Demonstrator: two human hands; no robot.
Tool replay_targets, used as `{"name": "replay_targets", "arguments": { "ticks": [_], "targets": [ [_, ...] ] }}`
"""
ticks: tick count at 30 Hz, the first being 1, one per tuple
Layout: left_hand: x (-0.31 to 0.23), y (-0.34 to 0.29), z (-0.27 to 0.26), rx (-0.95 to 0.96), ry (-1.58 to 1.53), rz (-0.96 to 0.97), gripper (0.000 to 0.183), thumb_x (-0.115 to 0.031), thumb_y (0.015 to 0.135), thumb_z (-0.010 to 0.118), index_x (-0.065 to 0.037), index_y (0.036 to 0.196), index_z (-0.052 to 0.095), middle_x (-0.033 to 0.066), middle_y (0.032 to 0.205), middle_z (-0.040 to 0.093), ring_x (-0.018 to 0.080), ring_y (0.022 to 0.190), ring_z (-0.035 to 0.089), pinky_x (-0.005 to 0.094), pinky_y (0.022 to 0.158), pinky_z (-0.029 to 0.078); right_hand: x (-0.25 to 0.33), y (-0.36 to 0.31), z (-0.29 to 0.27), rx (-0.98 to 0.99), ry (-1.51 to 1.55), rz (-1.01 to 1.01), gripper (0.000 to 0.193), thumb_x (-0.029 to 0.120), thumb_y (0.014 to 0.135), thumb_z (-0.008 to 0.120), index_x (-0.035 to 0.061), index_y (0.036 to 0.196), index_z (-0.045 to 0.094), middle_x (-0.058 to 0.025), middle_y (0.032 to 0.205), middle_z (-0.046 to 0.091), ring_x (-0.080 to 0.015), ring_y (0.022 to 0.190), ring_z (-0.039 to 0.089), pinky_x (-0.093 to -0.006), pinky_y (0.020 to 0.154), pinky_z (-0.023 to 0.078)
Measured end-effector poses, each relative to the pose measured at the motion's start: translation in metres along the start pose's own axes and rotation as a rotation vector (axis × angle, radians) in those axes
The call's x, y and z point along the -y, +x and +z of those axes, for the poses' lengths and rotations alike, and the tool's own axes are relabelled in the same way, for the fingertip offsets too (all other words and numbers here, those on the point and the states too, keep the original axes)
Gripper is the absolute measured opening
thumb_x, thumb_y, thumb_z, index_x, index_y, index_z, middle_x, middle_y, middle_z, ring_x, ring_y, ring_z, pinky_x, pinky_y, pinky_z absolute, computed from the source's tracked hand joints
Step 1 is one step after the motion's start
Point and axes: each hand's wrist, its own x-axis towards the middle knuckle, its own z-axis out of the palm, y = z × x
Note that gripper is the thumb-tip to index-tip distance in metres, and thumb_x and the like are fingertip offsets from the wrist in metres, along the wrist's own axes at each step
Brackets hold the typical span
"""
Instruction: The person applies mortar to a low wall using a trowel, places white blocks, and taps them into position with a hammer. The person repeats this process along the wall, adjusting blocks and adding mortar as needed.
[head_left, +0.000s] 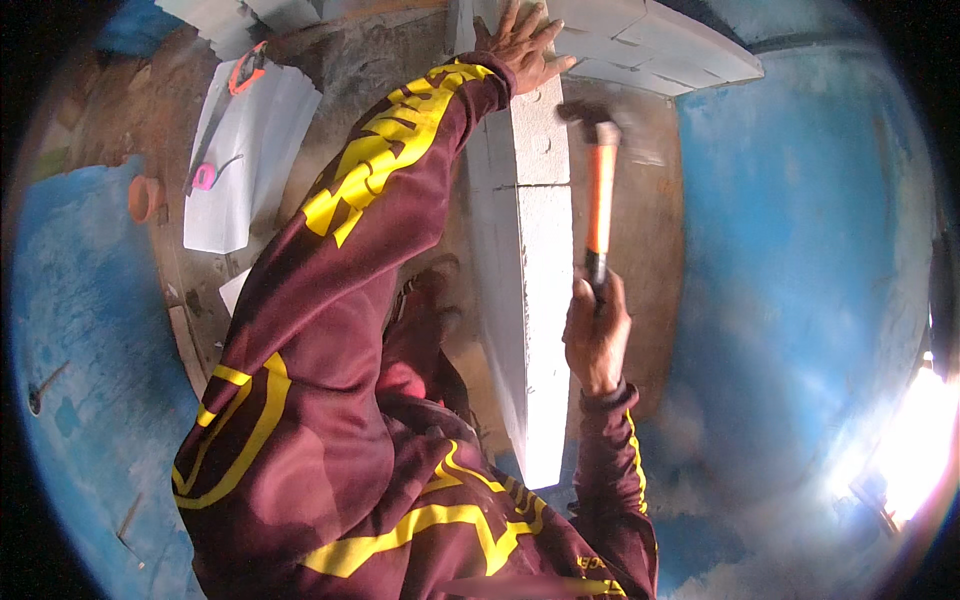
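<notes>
Both my arms wear maroon sleeves with yellow markings. My left hand (523, 48) lies with fingers spread on the far end of a narrow wall of white blocks (542, 300); a joint line crosses its top. My right hand (598, 340) is closed round the black grip of a hammer (601, 190) with an orange shaft. The hammer's dark head is blurred and appears just right of the wall's top, near my left hand. Whether it touches the block cannot be told.
Another run of white blocks (650, 45) extends right at the far side. On the left, a white block (220, 215) carries an orange-handled tool (246, 70) and a small pink ring-shaped thing (204, 177). Blue walls (790, 250) flank both sides; bright light (915, 440) enters at right.
</notes>
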Motion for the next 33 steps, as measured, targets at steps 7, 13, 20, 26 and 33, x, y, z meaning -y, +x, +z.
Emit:
{"name": "replay_targets", "arguments": {
  "ticks": [7, 13, 20, 26, 33],
  "targets": [
    [-0.008, -0.003, -0.016, 0.177, 0.017, -0.081, 0.08, -0.062, 0.097, 0.042, -0.014, 0.158, 0.027, 0.0139, 0.168, 0.011, 0.0391, 0.154, -0.002, 0.0693, 0.117, 0.004, -0.01, -0.001, 0.01, -0.17, 0.738, -0.212, 0.022, 0.021, 0.101, 0.057, 0.0027, 0.109, 0.048, -0.0236, 0.075, 0.063, -0.0392, 0.066, 0.067, -0.0441, 0.054, 0.049],
    [-0.008, 0.003, -0.018, 0.244, 0.038, -0.132, 0.079, -0.063, 0.098, 0.038, -0.015, 0.159, 0.024, 0.012, 0.168, 0.009, 0.0373, 0.154, -0.003, 0.0686, 0.118, 0.003, -0.01, 0.013, 0.014, 0.073, -0.216, 0.131, 0.023, 0.022, 0.101, 0.058, 0.0027, 0.105, 0.047, -0.0245, 0.074, 0.064, -0.0362, 0.063, 0.068, -0.0446, 0.055, 0.049],
    [0.005, 0.003, 0.008, -0.042, 0.008, 0.022, 0.076, -0.058, 0.096, 0.048, -0.009, 0.154, 0.036, 0.0223, 0.164, 0.018, 0.0457, 0.152, 0.006, 0.0633, 0.12, 0.007, 0.014, -0.001, 0.004, -0.358, 0.377, -0.351, 0.018, 0.019, 0.105, 0.05, 0.0024, 0.112, 0.047, -0.001, 0.069, 0.052, -0.0068, 0.051, 0.048, -0.0237, 0.042, 0.043],
    [0.005, 0.003, 0.018, 0.112, -0.03, -0.086, 0.077, -0.059, 0.097, 0.045, -0.009, 0.155, 0.035, 0.0219, 0.165, 0.014, 0.0455, 0.152, 0.003, 0.0613, 0.121, 0.006, -0.032, 0.02, 0.032, 0.048, -0.14, -0.055, 0.021, 0.019, 0.1, 0.058, 0.002, 0.103, 0.045, -0.0264, 0.073, 0.061, -0.0491, 0.071, 0.065, -0.0477, 0.055, 0.048],
    [0.051, 0.028, 0.082, -0.277, 0.175, 0.31, 0.075, -0.064, 0.093, 0.053, -0.014, 0.149, 0.045, 0.0231, 0.156, 0.034, 0.0435, 0.148, 0.024, 0.0639, 0.119, 0.012, -0.021, -0.049, 0.006, -0.15, 0.225, 0.065, 0.029, 0.016, 0.099, 0.06, 0.0002, 0.122, 0.053, -0.0163, 0.08, 0.063, -0.0177, 0.07, 0.061, -0.0338, 0.066, 0.049]
  ]
}}
